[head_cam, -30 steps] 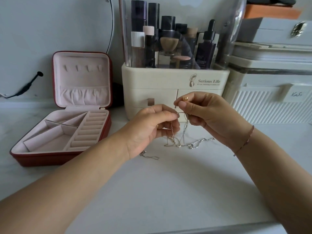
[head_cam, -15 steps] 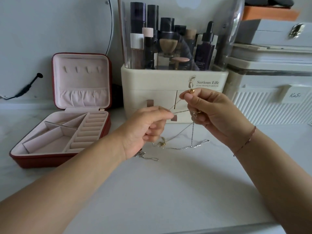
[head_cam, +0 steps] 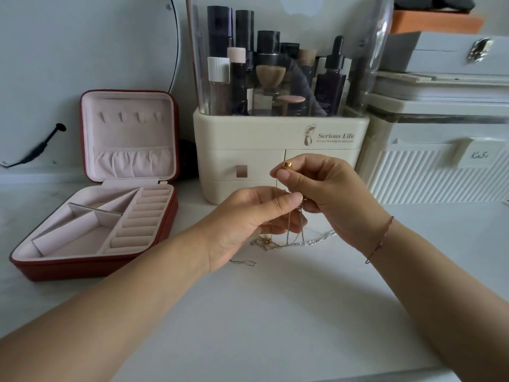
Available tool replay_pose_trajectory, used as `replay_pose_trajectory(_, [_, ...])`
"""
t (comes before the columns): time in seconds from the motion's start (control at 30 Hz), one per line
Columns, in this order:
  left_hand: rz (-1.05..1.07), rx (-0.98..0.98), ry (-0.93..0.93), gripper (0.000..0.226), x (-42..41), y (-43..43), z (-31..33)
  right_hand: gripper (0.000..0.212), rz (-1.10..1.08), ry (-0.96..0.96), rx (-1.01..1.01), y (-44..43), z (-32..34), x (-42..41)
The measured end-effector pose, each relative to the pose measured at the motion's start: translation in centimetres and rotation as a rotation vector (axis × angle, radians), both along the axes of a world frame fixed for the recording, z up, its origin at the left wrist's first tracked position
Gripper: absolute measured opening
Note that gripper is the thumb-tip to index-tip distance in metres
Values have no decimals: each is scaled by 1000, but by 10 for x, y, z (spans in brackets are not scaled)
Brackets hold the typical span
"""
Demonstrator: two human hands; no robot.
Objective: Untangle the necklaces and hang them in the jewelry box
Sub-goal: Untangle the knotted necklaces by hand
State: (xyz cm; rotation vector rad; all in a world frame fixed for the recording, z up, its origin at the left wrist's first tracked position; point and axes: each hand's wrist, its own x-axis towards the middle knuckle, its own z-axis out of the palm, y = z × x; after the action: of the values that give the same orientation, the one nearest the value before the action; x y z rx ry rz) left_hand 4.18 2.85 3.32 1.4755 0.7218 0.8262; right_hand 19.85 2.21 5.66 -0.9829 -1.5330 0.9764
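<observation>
Thin gold and silver necklaces [head_cam: 292, 242] hang tangled between my hands, their lower loops lying on the white table. My left hand [head_cam: 253, 219] pinches the chains between thumb and forefinger. Just right of it and a little higher, my right hand [head_cam: 327, 194] pinches a strand near a small gold bead [head_cam: 287, 164] at its fingertips. A loose bit of silver chain [head_cam: 243, 262] lies below my left hand. The red jewelry box [head_cam: 104, 188] stands open at the left, pink inside, with several hooks [head_cam: 129, 117] in its raised lid; nothing hangs there.
A cream cosmetics organiser [head_cam: 278, 144] full of bottles stands right behind my hands. White storage cases [head_cam: 440, 150] are stacked at the back right. A black cable [head_cam: 38, 147] runs along the wall at the far left. The table's front edge crosses the bottom right.
My hands have come close together again after pulling the chains apart. My left hand has risen toward my right, and the chains now hang more steeply between them.
</observation>
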Motion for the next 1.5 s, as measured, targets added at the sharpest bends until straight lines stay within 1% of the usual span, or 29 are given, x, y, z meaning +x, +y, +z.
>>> replay_pose_trajectory(0.07, [15,9,0,28,2,-2,0,17,-15,-21,10,0,-1,-2])
replay_pose_trajectory(0.2, [54,13,-34,26,2,-1,-1,9,-42,-31,17,0,0,-3])
replay_pose_trajectory(0.27, [78,7,-44,12,2,0,-1,6,-52,-21,27,0,0,-3])
replay_pose_trajectory(0.3, [93,1,-53,8,2,1,0,5,-54,-15,30,1,0,-3])
replay_pose_trajectory(0.4, [122,-26,-84,14,1,4,0,4,-47,-7,35,2,0,-2])
replay_pose_trajectory(0.53, [98,-41,-120,15,1,5,1,4,-46,-12,48,2,-2,-2])
replay_pose_trajectory(0.73, [174,-48,-127,17,1,5,2,4,-22,37,52,5,-3,-2])
replay_pose_trajectory(0.93, [128,-80,-124,15,1,4,2,12,40,90,21,5,-1,1])
replay_pose_trajectory(1.07, [72,-96,-109,7,0,3,4,12,40,80,16,5,-2,1])
replay_pose_trajectory(1.17, [73,-54,-89,10,-1,1,6,19,59,62,7,4,-2,1])
replay_pose_trajectory(1.33, [121,5,-71,15,-1,0,5,15,71,66,4,3,-3,-2])
replay_pose_trajectory(1.4, [153,31,-42,6,0,2,3,13,72,68,7,4,-3,-2])
replay_pose_trajectory(1.5, [195,94,6,13,0,6,0,13,62,70,18,3,-4,-2])
